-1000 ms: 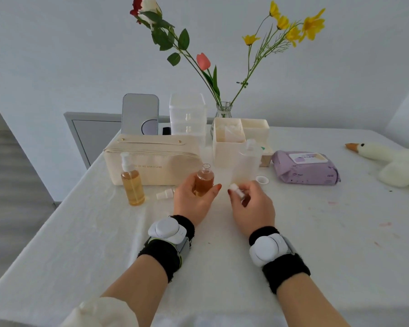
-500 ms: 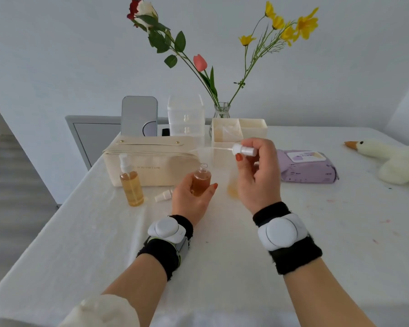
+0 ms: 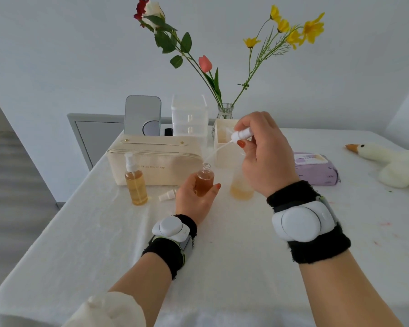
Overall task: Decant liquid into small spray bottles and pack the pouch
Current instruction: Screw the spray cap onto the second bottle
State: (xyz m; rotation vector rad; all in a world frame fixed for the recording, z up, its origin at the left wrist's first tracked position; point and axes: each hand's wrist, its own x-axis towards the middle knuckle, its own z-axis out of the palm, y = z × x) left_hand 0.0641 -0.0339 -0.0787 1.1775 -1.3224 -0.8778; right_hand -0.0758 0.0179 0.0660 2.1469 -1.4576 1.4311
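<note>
My left hand (image 3: 194, 199) grips a small open bottle (image 3: 204, 179) of amber liquid, upright on the table. My right hand (image 3: 265, 156) is raised above and to its right, pinching a white spray pump head (image 3: 240, 135). The pump's thin tube slants down-left, and its tip hangs just above the bottle's open neck. A taller spray bottle (image 3: 135, 182) of amber liquid, with its pump on, stands to the left. A clear container (image 3: 241, 188) with amber liquid at its bottom stands partly behind my right hand. The cream pouch (image 3: 156, 159) lies zipped behind the bottles.
A small white cap (image 3: 167, 195) lies between the two bottles. Behind stand a mirror (image 3: 142, 115), clear drawers (image 3: 189, 116), a cream organiser box (image 3: 222, 147) and a flower vase (image 3: 225, 111). A purple wipes pack (image 3: 316, 169) and a plush goose (image 3: 392, 161) lie at right.
My right hand lifted the spray pump head off the table and brought it above the small bottle, tube pointing toward the neck. My left hand kept holding the bottle still.
</note>
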